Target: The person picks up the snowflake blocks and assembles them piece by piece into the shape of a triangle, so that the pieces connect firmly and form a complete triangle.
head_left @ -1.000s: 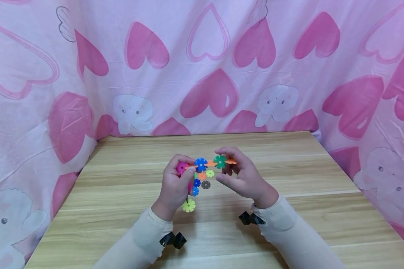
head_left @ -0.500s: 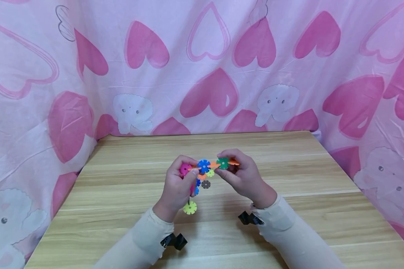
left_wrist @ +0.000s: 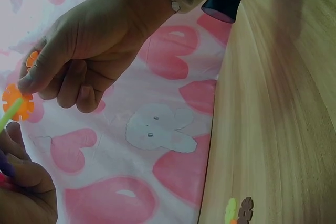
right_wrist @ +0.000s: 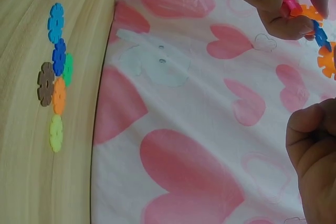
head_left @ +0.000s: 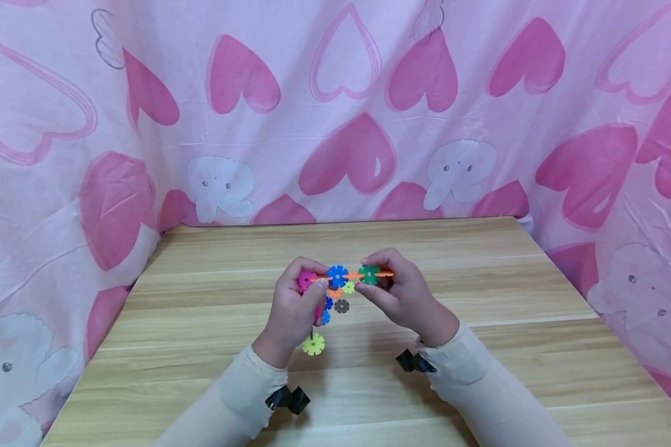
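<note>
Both hands hold a chain of notched plastic snowflake discs above the table. My left hand (head_left: 296, 307) pinches it between thumb and index finger, close to the pink disc (head_left: 306, 279) and the blue disc (head_left: 337, 276). A yellow disc (head_left: 314, 344) hangs below that hand, on a strand partly hidden by the fingers. At the chain's other end, my right hand (head_left: 410, 298) pinches the green disc (head_left: 369, 274), beside an orange disc (head_left: 387, 273). In the left wrist view, another orange disc (left_wrist: 19, 102) shows between the hands.
Several loose discs lie on the wooden table (head_left: 481, 372) beneath the chain, among them a brown disc (head_left: 342, 306), a light blue disc (right_wrist: 55, 23), a dark blue disc (right_wrist: 59, 57) and a green disc (right_wrist: 68, 70). A pink heart-print cloth (head_left: 346, 155) hangs around the table's back and sides.
The right fingers, spread around the green disc a second ago, have closed to pinch it. The left hand and chain have shifted slightly right.
</note>
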The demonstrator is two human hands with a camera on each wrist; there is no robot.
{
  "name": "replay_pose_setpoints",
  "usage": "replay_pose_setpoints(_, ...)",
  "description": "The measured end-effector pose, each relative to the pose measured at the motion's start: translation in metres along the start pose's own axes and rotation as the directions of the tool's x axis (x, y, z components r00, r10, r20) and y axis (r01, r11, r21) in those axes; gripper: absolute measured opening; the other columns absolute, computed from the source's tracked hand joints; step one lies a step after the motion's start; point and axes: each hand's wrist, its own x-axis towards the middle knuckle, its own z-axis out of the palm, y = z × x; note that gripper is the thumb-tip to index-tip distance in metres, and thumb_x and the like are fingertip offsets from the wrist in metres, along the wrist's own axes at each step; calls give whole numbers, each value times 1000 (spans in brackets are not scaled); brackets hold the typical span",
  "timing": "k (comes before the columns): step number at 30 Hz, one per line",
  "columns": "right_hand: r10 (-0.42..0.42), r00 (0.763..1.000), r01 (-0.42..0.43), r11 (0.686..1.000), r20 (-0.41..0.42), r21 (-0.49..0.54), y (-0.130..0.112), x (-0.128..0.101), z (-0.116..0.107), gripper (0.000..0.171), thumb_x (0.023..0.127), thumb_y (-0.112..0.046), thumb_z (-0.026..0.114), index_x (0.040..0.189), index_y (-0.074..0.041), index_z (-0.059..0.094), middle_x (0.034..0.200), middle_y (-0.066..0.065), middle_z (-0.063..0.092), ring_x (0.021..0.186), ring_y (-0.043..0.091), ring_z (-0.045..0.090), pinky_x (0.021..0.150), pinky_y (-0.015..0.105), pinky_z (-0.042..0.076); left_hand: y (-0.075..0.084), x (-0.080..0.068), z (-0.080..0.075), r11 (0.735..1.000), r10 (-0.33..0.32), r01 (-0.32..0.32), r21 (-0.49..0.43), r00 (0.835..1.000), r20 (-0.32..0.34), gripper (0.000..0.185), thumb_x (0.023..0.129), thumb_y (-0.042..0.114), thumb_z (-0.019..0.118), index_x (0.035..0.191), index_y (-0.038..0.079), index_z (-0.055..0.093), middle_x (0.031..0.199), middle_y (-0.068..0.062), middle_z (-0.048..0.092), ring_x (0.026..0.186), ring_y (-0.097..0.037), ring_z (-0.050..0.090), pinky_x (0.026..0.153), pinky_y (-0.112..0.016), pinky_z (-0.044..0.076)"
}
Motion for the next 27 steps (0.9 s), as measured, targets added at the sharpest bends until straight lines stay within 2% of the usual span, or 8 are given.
replay_pose_setpoints(5,7,999,-8,1000,-37,-24,0,1,0,37,94,-13,78,124,-3,59,90,8,66,62,9,54,52,22,52,2,1,-1,1000,11,-11,-5,1000,8,21,103,7,58,124,6,58,92,-8,61,51,-13,53,50,-23,53)
replay_pose_setpoints(7,12,998,-14,999,-63,-31,0,1,0,37,94,-17,80,124,-4,62,90,8,66,63,10,53,52,21,50,3,1,-2,999,25,-24,-23,999,25,24,104,8,55,128,4,57,85,-6,60,50,-13,53,49,-23,53)
replay_pose_setpoints(11,70,991,-70,998,-110,0,1,2,-2,37,91,-17,83,122,-3,67,92,8,67,62,13,48,52,22,44,2,3,-6,995,43,-35,-90,995,85,34,108,12,48,139,-1,50,77,-2,60,50,-12,59,52,-24,56)
replay_pose_setpoints(14,151,982,-147,988,-118,40,1,2,-2,36,89,-12,84,121,-3,69,96,9,67,60,14,49,53,24,48,0,4,-8,991,49,-32,-133,991,125,40,109,17,42,144,-2,45,74,-3,62,53,-13,63,55,-26,58)
replay_pose_setpoints(17,251,961,-245,967,-112,65,1,3,-3,33,90,-8,83,119,-3,70,97,10,68,62,16,54,56,26,53,-3,5,-10,989,72,-54,-138,989,133,44,108,19,36,146,-3,43,89,-9,68,68,-14,70,61,-26,61)
replay_pose_setpoints(20,362,926,-352,930,-104,107,1,4,-3,28,92,-9,81,117,-4,70,96,13,69,68,19,59,60,28,57,-8,7,-11,984,149,-137,-111,983,109,49,106,18,31,148,-5,42,123,-18,64,103,-15,71,83,-24,61)
replay_pose_setpoints(23,472,877,-457,878,-91,144,3,6,-3,22,95,-17,79,113,-7,71,94,12,68,70,20,59,62,29,57,-12,8,-12,958,286,-282,-49,955,83,54,108,26,31,149,-9,41,149,-16,50,133,-22,55,107,-25,50)
replay_pose_setpoints(27,568,821,-549,814,-58,190,6,7,-3,21,98,-27,77,108,-9,72,77,9,58,65,20,50,57,27,49,-17,11,-11,874,479,-482,50,875,64,76,109,54,31,146,-12,44,151,-8,54,140,-29,47,113,-35,40)
